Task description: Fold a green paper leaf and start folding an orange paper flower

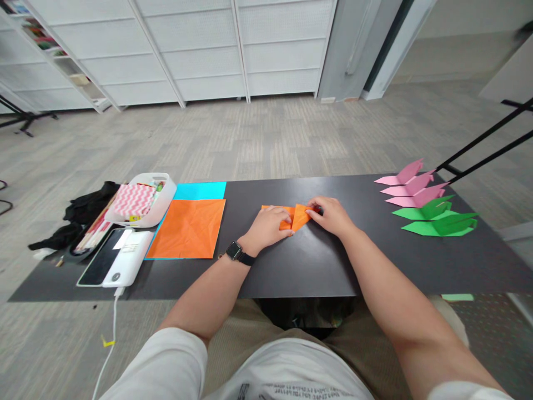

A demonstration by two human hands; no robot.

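Observation:
A partly folded sheet of orange origami paper (300, 218) lies on the dark table in front of me, with a pointed flap toward its right side. My left hand (268, 226), a black watch at its wrist, holds the left part down, its fingers bent over the paper and hiding much of it. At the right end, my right hand (330, 215) pinches the edge between thumb and fingers. A small dark spot shows by the right fingers; I cannot make out what it is.
Orange sheets (187, 229) lie over blue paper (200, 191) to the left. Beyond are a white basket (167, 194), a phone (100, 258) and a cabled white power bank (128, 258). Pink folded papers (410, 186) and green folded papers (439, 222) stand at the right.

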